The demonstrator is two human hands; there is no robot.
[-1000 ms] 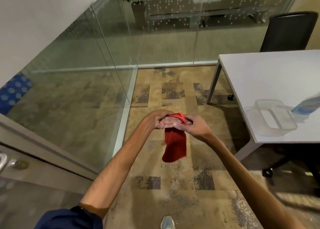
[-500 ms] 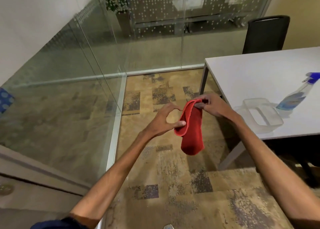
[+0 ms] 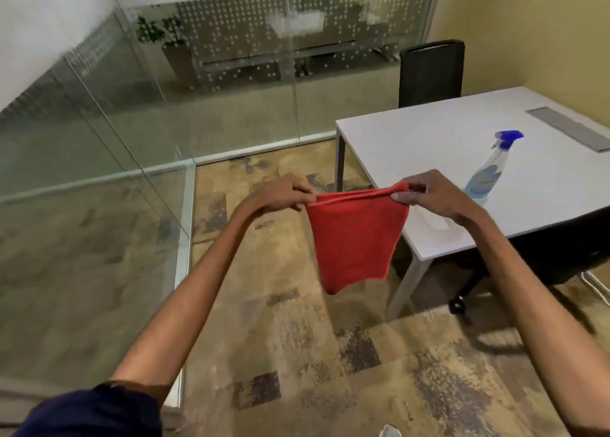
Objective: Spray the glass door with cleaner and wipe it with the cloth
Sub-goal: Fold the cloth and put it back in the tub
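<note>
Change vs. 0.5 s ago: the cloth [image 3: 355,238] has been opened out. It hung as a narrow folded strip from the right hand [image 3: 429,195], with the left hand [image 3: 284,194] at its edge. The hands have since drawn apart and the cloth is spread flat between them. The view has also swung right, so more of the tabletop [image 3: 429,132] is in frame and the spray bottle [image 3: 488,169] shows whole.

State now:
- The left hand pinches the cloth's upper left corner and the right hand pinches its upper right corner.
- The red cloth hangs free in the air over the carpeted floor, in front of the tabletop's near corner.
- The spray bottle sits on the tabletop just beyond the right hand, and neither hand touches it.

Step, judged: readying the cloth. Nothing shows any spraying done yet.

Next move, judged: gather the cloth into the left hand. That frees the right hand, which is nearer the bottle, to take its neck with a finger on the trigger. Then turn left toward the glass panels [image 3: 82,179]. I cannot tell which panel is the door.
</note>
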